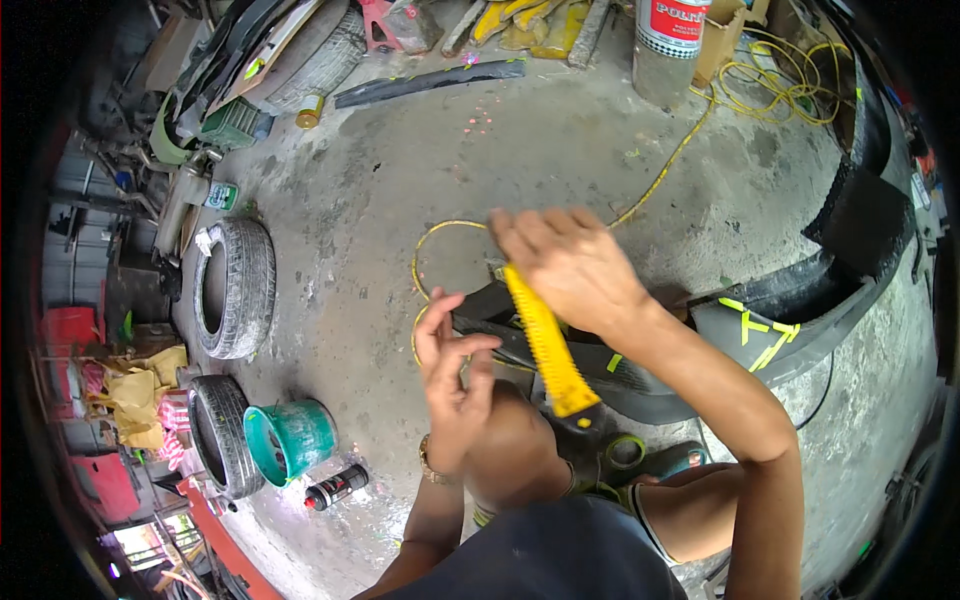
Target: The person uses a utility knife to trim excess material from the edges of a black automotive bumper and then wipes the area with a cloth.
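Observation:
My right hand (570, 255) is closed round the upper end of a long, flat yellow tool (542, 335) with a ridged edge and a black lower end; its kind is unclear. The tool slants down toward my knees. To its left, my left hand (455, 365) is raised, fingers bent and apart, with nothing visible in it. Beneath and beyond both hands lies a black car bumper (690, 395), curving to the far right, with pieces of yellow-green tape (768, 345) stuck on it. My hands and the tool partly hide its left end.
A tape roll (612, 452) lies by my feet. At left are two tires (262, 290), a teal bucket (270, 445) and a dark bottle (342, 486). A yellow hose (665, 175) crosses the floor. A black strip (430, 84) and a metal can (665, 70) are at the back.

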The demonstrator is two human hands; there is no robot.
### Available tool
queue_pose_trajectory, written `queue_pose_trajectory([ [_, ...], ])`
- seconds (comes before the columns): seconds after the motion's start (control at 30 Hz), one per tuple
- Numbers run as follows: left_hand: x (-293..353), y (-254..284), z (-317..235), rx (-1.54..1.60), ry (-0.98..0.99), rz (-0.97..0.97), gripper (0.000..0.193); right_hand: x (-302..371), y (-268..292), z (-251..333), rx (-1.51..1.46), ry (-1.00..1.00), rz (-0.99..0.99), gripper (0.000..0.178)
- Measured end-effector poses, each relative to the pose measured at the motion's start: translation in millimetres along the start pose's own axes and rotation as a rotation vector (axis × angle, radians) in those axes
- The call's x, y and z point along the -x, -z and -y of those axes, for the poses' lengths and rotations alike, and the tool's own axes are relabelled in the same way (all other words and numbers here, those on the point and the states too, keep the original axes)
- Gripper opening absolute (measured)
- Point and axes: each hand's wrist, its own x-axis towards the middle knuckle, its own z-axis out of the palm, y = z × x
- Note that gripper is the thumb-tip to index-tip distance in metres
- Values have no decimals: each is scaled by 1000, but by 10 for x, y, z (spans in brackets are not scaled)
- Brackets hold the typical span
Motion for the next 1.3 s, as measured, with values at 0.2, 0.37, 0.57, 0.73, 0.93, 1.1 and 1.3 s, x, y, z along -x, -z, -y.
queue_pose_trajectory([
  [0.2, -62, -62, -234, 287, 118, -221, 29, -340, -214, 290, -46, 61, -73, 28],
  [0.37, -125, -135, -255, 340, 262, -343, 13, -404, -180, 310, -107, -18, -126, 41],
  [0.57, -125, -123, -291, 261, 214, -367, 7, -223, 345, 389, -763, -363, -123, 60],
  [0.73, -67, -154, -205, 31, 62, -250, 20, -274, 244, 511, -907, -316, 5, 44],
  [0.93, -33, -299, -238, -49, 124, -206, 71, -256, 381, -238, -1089, -410, -7, 28],
  [1.1, 44, -376, -215, 164, 286, -399, 85, -40, 556, -570, -874, -303, 185, 23],
  [1.3, 168, -421, 35, 549, 473, -402, 97, 390, 248, -482, -900, -65, 435, 19],
])
